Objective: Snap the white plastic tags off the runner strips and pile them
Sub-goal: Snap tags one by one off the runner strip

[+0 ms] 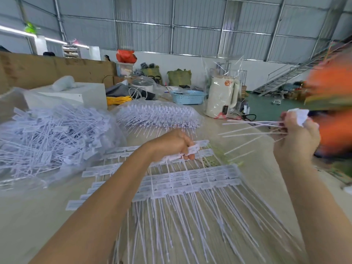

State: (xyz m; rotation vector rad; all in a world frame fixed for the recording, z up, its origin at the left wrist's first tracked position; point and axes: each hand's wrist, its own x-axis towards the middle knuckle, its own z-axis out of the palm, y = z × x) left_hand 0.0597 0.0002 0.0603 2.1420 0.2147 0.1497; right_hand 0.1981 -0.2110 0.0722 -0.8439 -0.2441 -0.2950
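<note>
At the left edge of the surface (34,212) lies one big pile of loose tags (49,138). They are white, thin and crossed every which way, too many to count. It sits on clear plastic.

Further back, near the middle of the far edge, is one clear bag of strips (158,114), with thin tails poking out toward the person.

In the middle of the surface lie the runner strips (190,180). About six or seven rows show, stacked and overlapping; the blur hides the exact number. Each strip runs left to right. The flat tag heads sit in a line along it, and the long thin tails point toward the near edge.

The left hand (175,145) is over the far rows of strips. Its grip is clenched on one strip's heads, with white tag pieces sticking out between the fingers.

The right hand (297,134) is up in the air over the right edge of the surface. Its grip is closed around a small bunch of tags (253,128). About six or seven tails show. They lie nearly flat and point left, with the heads bunched at the hand.

At the far right edge stands one white kettle (222,98) wrapped in clear plastic, beside one blue basket (187,97).
</note>
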